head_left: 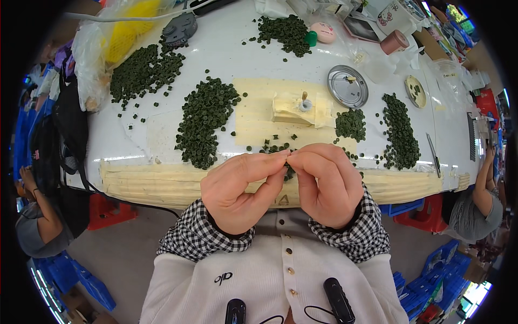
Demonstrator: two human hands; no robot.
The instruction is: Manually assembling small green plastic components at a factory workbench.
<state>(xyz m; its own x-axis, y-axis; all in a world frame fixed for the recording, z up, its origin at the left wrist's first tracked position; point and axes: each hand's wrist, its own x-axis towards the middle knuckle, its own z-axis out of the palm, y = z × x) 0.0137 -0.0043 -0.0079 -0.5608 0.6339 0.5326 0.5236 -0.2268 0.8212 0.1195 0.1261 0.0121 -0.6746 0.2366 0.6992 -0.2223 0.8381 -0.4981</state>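
My left hand [240,189] and my right hand [330,186] meet at the front of the table, thumbs and forefingers pinched together. Whatever sits between the fingertips is too small to make out. Just behind and beneath them lie a few small dark green spool-like parts [275,147], partly hidden by my fingers. Beyond, on a taped yellowish sheet [253,119], stands a tape-wrapped block [288,115] with a small peg and a grey-white round piece on top. A large heap of the green parts [205,121] lies to the left, a smaller heap [350,125] to the right.
More green parts form heaps at the far left [143,73], far middle [286,33] and right [400,132]. A round metal tin lid [347,86], a yellow dish [415,90] and tweezers [433,154] lie rightward. Padded tape [151,181] covers the front edge. Other people sit at both sides.
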